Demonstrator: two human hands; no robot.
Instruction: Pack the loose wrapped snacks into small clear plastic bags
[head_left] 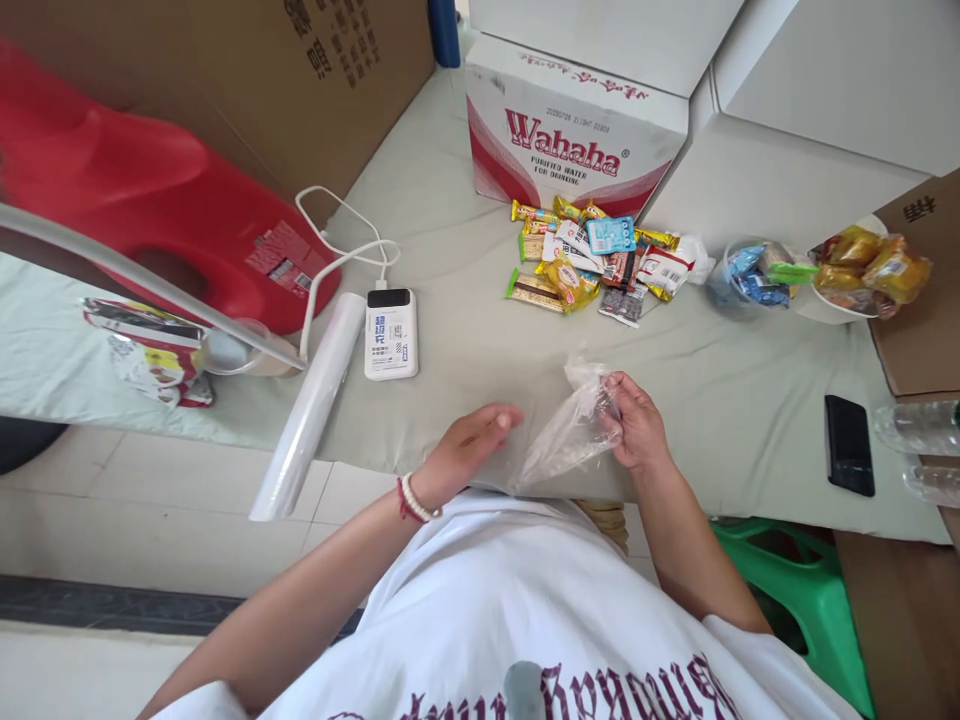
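Note:
My right hand is closed on the edge of a clear plastic bag, which hangs loosely to the left over the front edge of the table. To the left of the bag, my left hand is held out with its fingers stretched and nothing in them; it is slightly blurred. Beyond both hands lies a pile of small wrapped snacks in yellow, white, blue and brown wrappers. A roll of clear plastic lies to the left, jutting past the table edge.
A white power bank with a cable is at the left, near a red jug. A Wahaha carton stands behind the snacks. Two snack-filled tubs, a black phone and bottles are at the right. Below is a green stool.

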